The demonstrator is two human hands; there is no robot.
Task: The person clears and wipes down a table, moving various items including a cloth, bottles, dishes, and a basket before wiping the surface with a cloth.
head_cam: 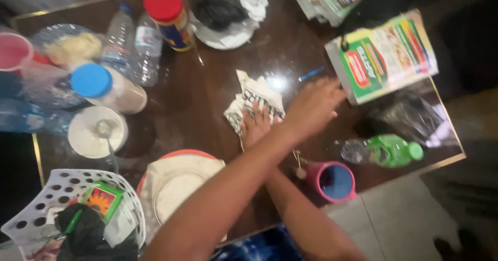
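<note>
Pressing crumpled newspaper (255,103) | right hand (256,126) flat on it | left hand (313,108) open beside

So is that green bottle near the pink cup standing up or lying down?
Lying down. The green bottle rests on its side on the dark table, cap pointing right, beside the pink cup, which stands upright.

A single head-worn camera looks steeply down, at close range and tilted, onto the dark cluttered tabletop (207,100), with the person's crossed forearms entering from the bottom edge.
</note>
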